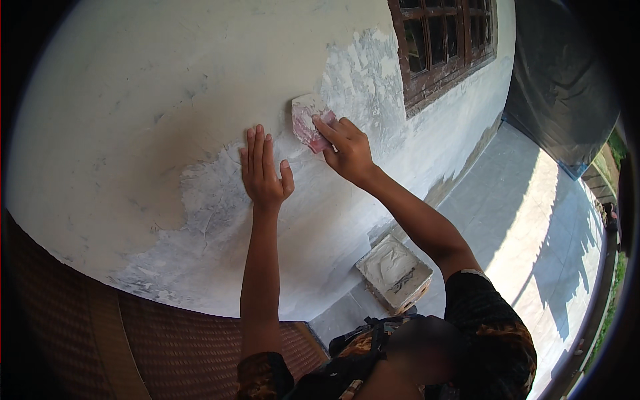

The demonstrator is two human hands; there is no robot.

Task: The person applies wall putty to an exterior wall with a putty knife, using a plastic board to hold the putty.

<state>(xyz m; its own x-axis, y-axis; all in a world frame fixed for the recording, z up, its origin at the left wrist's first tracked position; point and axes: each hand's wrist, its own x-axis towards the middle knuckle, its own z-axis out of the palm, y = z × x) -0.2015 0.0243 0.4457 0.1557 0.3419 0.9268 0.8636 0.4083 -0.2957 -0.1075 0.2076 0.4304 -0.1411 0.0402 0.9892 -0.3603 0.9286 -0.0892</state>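
White plaster wall point(133, 87) fills most of the view, smooth above and scraped to patchy grey in a band that runs from lower left up toward a dark wooden window frame point(443, 50) at upper right. Below the wall lies a tiled floor point(533, 220), half in sun, with a dark tarp point(560, 87) hanging beyond it. A square tray point(395, 272) smeared with white filler sits on the floor close to the wall (nothing lies between it and the arms). Woven brown matting point(167, 347) shows at lower left.

A pinkish flat scraper point(308, 121), crusted with white, lies against the wall just above and right of the left hand. The right hand point(348, 150) is closed around its lower end, fingers curled over it, pressing the blade to the plaster. The left hand point(264, 170) is fully open, fingers straight and together, palm flat on the wall, holding nothing.
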